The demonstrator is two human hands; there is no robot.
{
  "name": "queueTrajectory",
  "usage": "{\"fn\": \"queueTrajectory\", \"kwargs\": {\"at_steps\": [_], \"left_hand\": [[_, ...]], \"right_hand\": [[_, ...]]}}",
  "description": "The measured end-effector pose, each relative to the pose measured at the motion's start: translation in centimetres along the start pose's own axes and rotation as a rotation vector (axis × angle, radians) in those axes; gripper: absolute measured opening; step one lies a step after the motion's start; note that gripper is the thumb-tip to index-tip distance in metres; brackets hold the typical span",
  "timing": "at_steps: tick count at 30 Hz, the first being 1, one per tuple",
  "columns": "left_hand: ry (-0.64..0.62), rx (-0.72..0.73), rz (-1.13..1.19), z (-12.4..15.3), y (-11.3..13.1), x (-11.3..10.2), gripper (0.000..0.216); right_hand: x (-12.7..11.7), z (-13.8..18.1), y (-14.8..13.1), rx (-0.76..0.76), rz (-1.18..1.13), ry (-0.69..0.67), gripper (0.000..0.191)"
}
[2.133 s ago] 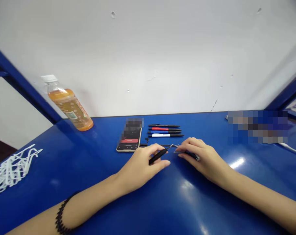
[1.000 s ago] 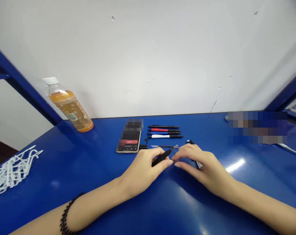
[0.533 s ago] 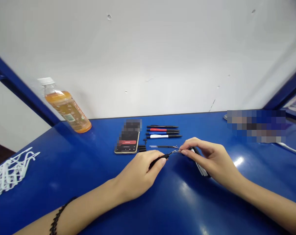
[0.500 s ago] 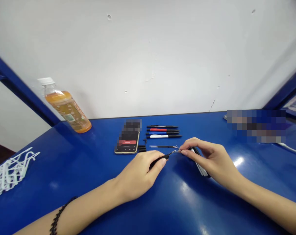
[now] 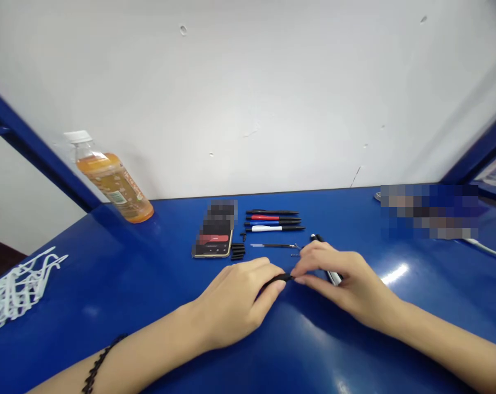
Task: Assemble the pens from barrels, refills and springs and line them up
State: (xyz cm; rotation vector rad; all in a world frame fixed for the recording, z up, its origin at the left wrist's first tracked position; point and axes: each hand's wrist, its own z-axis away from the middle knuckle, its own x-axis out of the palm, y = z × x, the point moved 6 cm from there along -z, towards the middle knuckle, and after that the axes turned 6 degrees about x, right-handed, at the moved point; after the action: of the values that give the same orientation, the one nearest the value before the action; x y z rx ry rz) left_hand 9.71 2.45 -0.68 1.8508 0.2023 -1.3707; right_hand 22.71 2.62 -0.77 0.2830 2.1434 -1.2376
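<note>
My left hand [image 5: 237, 298] pinches a black pen barrel [image 5: 277, 279] low over the blue table [image 5: 157, 284]. My right hand [image 5: 342, 279] is closed, its fingertips meeting the barrel's right end; a black and white pen part [image 5: 328, 272] lies under its fingers. Just beyond the hands lie a thin refill [image 5: 272, 245], a small spring [image 5: 294, 254] and several short black pen pieces [image 5: 237, 251]. Farther back is a row of pens [image 5: 272, 219]: black, red, blue and white.
A phone [image 5: 213, 239] lies left of the pens. An orange drink bottle [image 5: 110, 180] stands at the back left by the white wall. White plastic strips [image 5: 13, 287] lie at the left edge. A blurred object [image 5: 431, 210] and a white cable [image 5: 484, 247] sit at the right.
Both hands have come down and closer to me. The metal tip that stuck out of the barrel is hidden between my fingertips. A small spring shows on the table.
</note>
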Motion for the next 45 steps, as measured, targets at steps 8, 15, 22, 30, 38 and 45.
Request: {"fn": "queueTrajectory", "kwargs": {"at_steps": [8,15,22,30,38,45], "left_hand": [[0.089,0.006,0.049,0.2,-0.2,-0.5,0.024],[0.064,-0.030,0.032,0.1,-0.8,-0.5,0.030],[0.050,-0.005,-0.001,0.0,-1.1,-0.5,0.034],[0.152,-0.056,0.223,-0.1,-1.8,-0.6,0.026],[0.234,-0.044,0.227,-0.1,-1.6,-1.2,0.022],[0.249,-0.019,0.207,0.1,-1.1,-1.3,0.019]], "right_hand": [[-2.2,-0.5,0.7,0.033,0.465,0.028,0.013],[-1.8,-0.3,2.5,0.055,0.850,-0.088,0.007],[-2.6,-0.4,2.5,0.233,0.418,-0.090,0.011],[-1.2,-0.3,2.7,0.367,-0.200,-0.123,0.021],[-1.0,-0.3,2.4,0.405,-0.437,-0.065,0.014],[0.4,0.1,2.4,0.401,-0.549,-0.080,0.012]]}}
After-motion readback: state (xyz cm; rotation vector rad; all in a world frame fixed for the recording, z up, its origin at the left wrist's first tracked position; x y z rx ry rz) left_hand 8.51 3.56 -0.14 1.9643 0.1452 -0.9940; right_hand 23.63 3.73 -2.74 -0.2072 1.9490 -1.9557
